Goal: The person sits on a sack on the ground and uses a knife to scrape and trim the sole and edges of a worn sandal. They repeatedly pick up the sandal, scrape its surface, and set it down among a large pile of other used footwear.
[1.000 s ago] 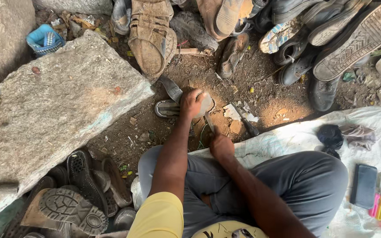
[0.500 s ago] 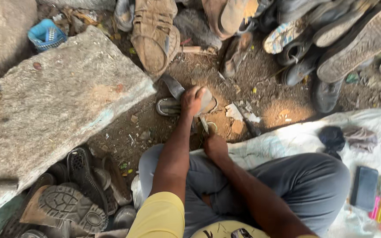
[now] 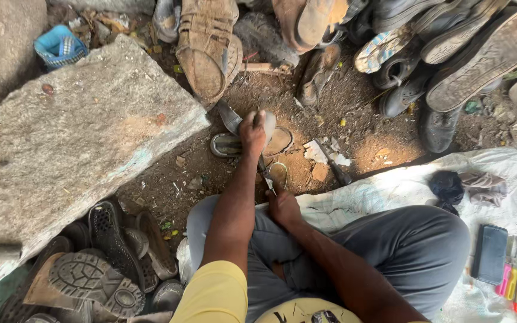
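stone slab [image 3: 73,155] left on dirt | shoe pile [image 3: 426,54] along top | left hand [image 3: 254,133] closed over pale shoe sole [image 3: 276,139] on ground beside slab | right hand [image 3: 283,207] near lap, pinching thin blade [image 3: 266,173] angled toward sole

a large flat grey stone slab [image 3: 73,149] lies at the left, with a heap of worn black rubber soles [image 3: 103,263] near of it. far across the ground runs a row of old shoes and sandals [image 3: 390,54]. at the right a white woven sack sheet [image 3: 510,179] is spread, and on it lie a dark flat phone [image 3: 489,253] and, just right, coloured pens [image 3: 516,278].
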